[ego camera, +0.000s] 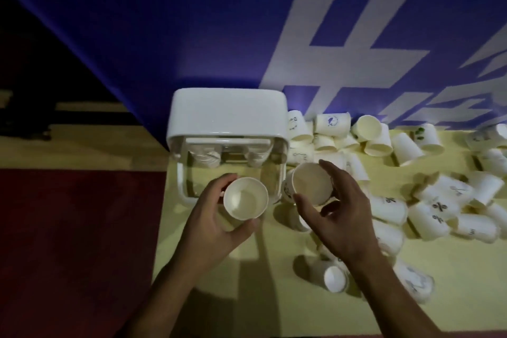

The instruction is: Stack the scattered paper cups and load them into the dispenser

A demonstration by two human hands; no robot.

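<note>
My left hand (216, 225) grips an upright white paper cup (245, 198), mouth facing up, just in front of the dispenser (227, 115). My right hand (340, 217) holds a second paper cup (311, 182), tilted with its open mouth toward me, close to the right of the first cup. The dispenser is a white-topped box with a clear front, standing at the table's left end against the wall. Several loose cups (389, 208) lie scattered on the yellow table (274, 296) to the right.
A blue wall (164, 22) with large white characters rises right behind the table. More cups (333, 123) pile along the wall, and one cup (334, 278) lies under my right forearm. The table's left edge drops to a dark red floor (76, 241).
</note>
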